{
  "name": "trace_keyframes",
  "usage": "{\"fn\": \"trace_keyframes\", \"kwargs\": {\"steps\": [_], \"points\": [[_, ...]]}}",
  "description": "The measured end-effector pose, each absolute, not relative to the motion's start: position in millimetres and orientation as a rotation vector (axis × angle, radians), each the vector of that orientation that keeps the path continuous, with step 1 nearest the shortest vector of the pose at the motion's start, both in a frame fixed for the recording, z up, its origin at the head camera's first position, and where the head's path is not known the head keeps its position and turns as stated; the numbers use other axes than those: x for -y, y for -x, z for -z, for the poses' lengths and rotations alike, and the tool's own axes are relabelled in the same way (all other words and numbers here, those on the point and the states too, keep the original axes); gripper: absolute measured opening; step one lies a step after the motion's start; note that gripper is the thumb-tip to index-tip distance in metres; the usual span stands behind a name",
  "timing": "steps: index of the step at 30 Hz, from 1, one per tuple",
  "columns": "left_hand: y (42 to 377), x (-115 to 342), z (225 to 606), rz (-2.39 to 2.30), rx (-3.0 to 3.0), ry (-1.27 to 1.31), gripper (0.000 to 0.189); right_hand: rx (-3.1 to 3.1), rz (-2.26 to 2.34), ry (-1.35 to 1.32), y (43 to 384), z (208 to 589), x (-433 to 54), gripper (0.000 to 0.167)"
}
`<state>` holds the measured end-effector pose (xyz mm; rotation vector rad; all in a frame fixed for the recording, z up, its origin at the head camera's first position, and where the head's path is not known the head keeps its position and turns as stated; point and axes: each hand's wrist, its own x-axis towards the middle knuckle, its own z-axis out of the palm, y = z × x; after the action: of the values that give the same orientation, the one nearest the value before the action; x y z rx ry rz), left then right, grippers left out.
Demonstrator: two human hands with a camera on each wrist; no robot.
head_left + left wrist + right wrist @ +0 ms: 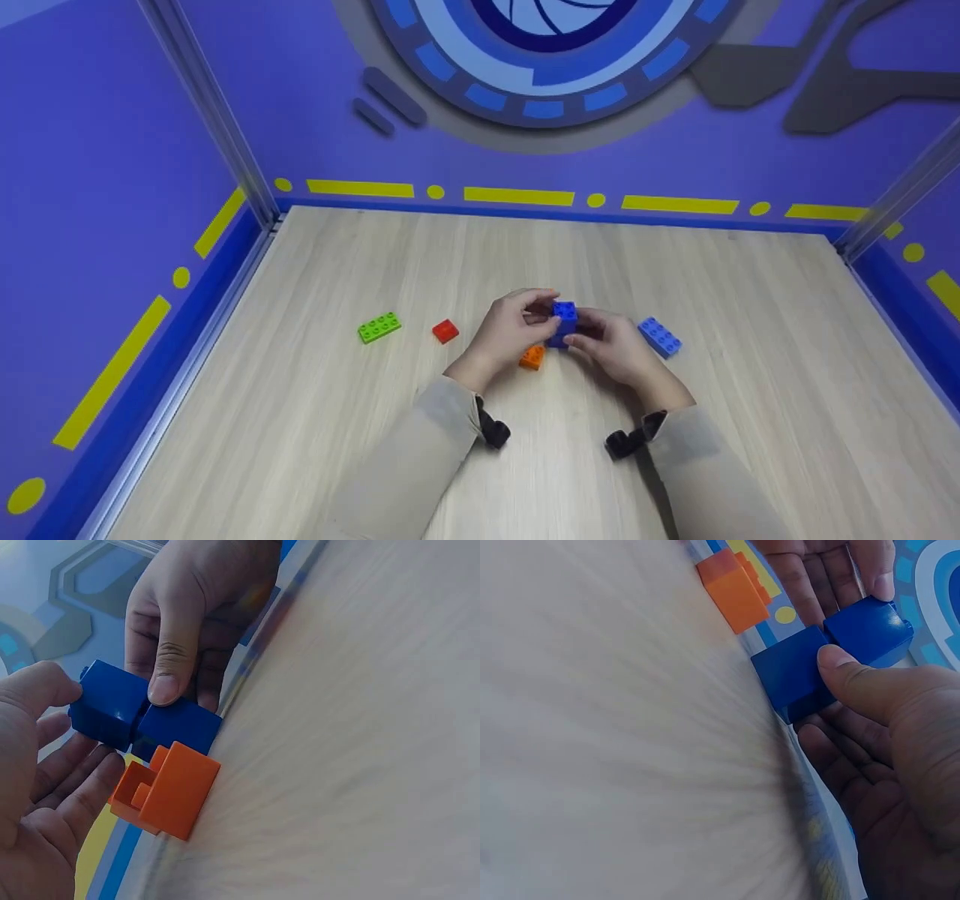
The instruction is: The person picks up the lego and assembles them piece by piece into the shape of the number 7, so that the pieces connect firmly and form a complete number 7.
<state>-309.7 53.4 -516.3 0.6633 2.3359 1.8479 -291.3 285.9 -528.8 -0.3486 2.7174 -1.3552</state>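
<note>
My left hand (514,326) pinches the upper dark blue toy brick (564,316) between thumb and fingers, its studs facing up. My right hand (611,345) holds the lower dark blue brick (180,726), thumb pressed on its near side. The upper brick sits over the lower one, slightly skewed, with a thin dark gap between them in the left wrist view; whether their studs are joined I cannot tell. Close by on the left, an orange brick (532,358) stands on the table, a stepped shape with a lower part in the left wrist view.
On the wooden table (315,450), a lime green brick (379,328) and a small red brick (445,331) lie to the left. A lighter blue brick (660,337) lies right of my right hand. Purple panels (300,112) wall the back and sides.
</note>
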Motion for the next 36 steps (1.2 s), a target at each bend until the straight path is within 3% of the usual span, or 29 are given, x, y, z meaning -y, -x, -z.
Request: {"fn": "trace_keyframes", "kwargs": {"steps": [27, 36], "points": [[307, -58, 516, -1.839, -2.372, -0.601, 0.035, -2.732, 1.501, 0.374, 296, 529, -276, 0.051], [303, -60, 519, -1.823, -2.353, -0.586, 0.04, -2.762, 1.534, 0.31, 290, 531, -273, 0.042]]}}
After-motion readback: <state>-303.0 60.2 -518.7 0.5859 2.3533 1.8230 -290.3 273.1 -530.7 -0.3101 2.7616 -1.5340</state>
